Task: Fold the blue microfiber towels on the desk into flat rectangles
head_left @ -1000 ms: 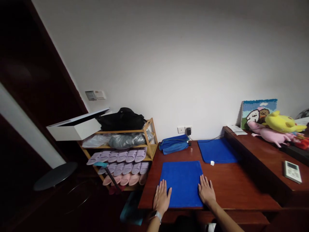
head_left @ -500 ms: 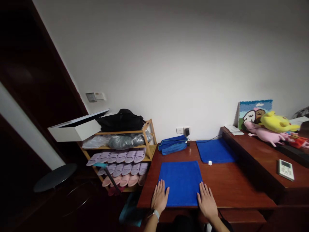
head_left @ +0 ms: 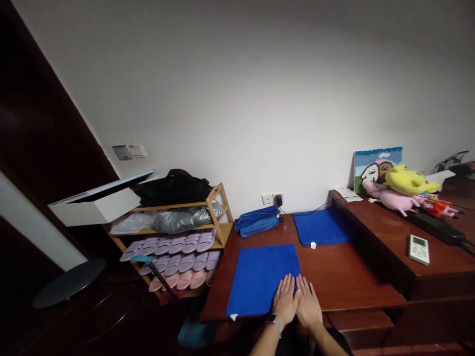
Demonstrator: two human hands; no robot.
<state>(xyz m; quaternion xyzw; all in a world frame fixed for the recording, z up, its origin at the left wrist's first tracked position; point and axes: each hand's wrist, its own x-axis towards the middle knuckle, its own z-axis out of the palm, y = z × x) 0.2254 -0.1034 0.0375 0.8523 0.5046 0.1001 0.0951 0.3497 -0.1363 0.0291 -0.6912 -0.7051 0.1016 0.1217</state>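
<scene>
The left hand (head_left: 285, 300) and right hand (head_left: 309, 304) hide the near right corner of the blue cloth (head_left: 260, 279).

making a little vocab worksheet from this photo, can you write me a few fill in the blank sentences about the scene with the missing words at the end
1. The cloth under the left hand is ____ in colour.
2. Beside the right hand, the other hand has a wristwatch on its ____ wrist.
3. The yellow plush toy lies on top of a ____ pig plush.
4. The black handbag sits on the ____ shelf of the wooden shoe rack.

Missing words: blue; left; pink; top
</scene>
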